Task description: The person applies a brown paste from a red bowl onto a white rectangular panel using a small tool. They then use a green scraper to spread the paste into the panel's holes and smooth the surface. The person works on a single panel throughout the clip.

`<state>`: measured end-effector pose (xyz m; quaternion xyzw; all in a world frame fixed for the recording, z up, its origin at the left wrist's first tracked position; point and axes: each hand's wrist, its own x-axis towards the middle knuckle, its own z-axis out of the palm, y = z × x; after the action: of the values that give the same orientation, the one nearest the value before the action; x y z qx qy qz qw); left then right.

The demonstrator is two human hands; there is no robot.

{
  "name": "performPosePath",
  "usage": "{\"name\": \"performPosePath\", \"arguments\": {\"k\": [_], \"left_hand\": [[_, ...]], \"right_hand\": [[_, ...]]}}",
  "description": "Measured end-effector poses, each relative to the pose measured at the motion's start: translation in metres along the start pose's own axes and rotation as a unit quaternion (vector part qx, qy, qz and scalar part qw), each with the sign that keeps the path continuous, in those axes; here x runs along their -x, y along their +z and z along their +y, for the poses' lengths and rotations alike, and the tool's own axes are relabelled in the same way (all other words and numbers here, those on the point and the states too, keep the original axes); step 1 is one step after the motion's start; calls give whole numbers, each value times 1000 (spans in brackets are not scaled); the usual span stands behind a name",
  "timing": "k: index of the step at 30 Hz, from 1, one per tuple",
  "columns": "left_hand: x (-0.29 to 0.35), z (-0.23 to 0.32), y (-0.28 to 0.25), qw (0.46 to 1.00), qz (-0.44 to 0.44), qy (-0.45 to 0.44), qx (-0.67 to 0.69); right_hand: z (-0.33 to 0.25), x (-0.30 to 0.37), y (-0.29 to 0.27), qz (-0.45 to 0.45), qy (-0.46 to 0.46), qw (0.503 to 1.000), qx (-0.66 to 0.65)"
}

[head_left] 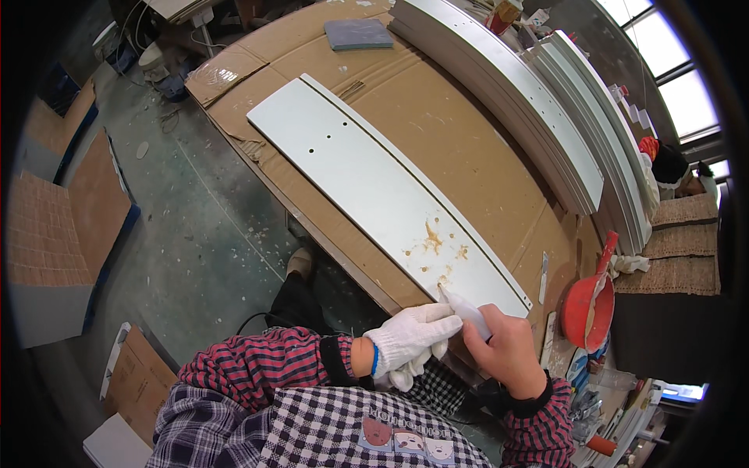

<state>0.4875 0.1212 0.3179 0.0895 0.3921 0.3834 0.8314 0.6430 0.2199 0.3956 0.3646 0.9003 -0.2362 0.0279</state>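
Holding a pale narrow-tipped tool [472, 316] in the bare right hand [507, 347], with grip wrapped close round its body. Aiming its tip up-left, on or just above the near edge of a long white panel [374, 187]; contact not clear. Reaching in from the left with the gloved left hand [413, 335], with fingers loosely bent just beside the tool; cannot tell if touching it or holding anything. Reading right hand as nearer, overlapping the panel's right end in view. Key relation: panel forward and left of the right grip, flat on the cardboard-covered bench [460, 117] along its near edge, with long axis slanting from the hands up-left toward the bench's left corner. On the panel: brown patches [434, 238] close to the hands, then three dark holes [328, 136] toward the far end. By the bench's right end: red pan [578, 312], with handle pointing away; support not clear. Along the far edge: stacked curved panels [499, 80]. Left of these, also near that edge: flat grey block [359, 34].
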Motion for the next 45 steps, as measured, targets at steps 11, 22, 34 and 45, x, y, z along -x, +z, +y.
{"name": "performPosePath", "arguments": {"k": [11,22,34,45], "left_hand": [[0,1,1,1000,3,-8,-2],[8,7,-2,998,43,34,-12],[10,9,-10,998,27,52,34],[7,7,-12,998,34,44,29]], "right_hand": [[-1,1,1,7,2,1000,-10],[-7,-11,5,35,-33,998,-30],[-9,-24,7,31,-57,998,-22],[-11,-26,7,23,-63,998,-8]]}}
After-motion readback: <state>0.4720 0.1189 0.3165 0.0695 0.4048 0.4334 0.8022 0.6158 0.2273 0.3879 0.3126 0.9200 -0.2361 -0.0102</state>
